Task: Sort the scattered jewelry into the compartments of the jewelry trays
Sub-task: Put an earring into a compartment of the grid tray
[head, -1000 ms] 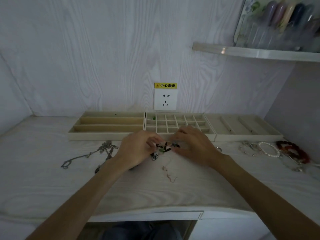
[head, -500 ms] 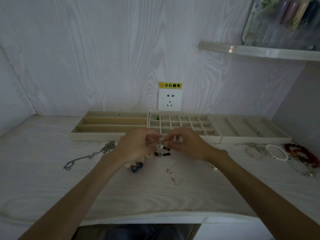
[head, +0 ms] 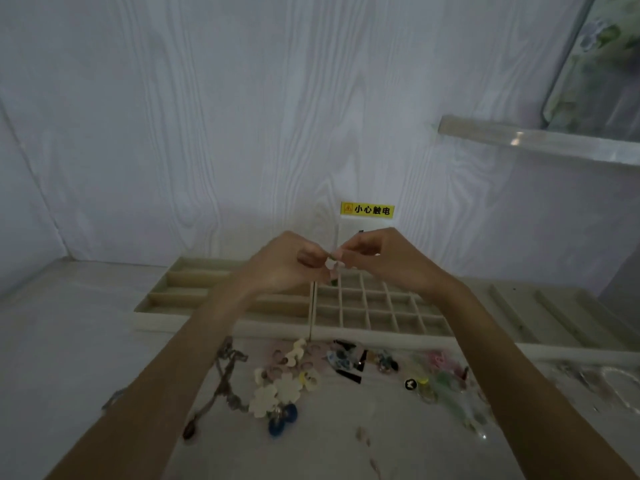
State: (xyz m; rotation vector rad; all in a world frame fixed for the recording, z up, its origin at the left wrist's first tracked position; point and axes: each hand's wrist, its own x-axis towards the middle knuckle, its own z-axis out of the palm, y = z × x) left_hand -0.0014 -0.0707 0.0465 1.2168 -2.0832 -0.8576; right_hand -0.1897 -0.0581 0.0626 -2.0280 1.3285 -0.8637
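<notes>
**Small piece held over the grid tray — set it down cleanly**

Your left hand [head: 284, 268] and right hand [head: 384, 259] meet fingertip to fingertip, both pinching 1 small pale piece with a green bit [head: 331, 268]. Too blurred to say whether it is an earring or a pair stuck together. It hangs above the far-left cells of the grid tray [head: 377, 311].

- Judgement: you look to be separating or steadying it before the drop. Finish that over the tray, not over the table, so a slip lands inside.
- Lower until it nearly touches a cell floor, then let go; avoid dropping from height.
- A green speck [head: 333, 281] sits in a far-left cell; likely its match.
- Pile of loose jewelry [head: 311, 372] lies near you, just beside the tray's front wall; long-slot tray [head: 180, 289] is left of the grid.
</notes>
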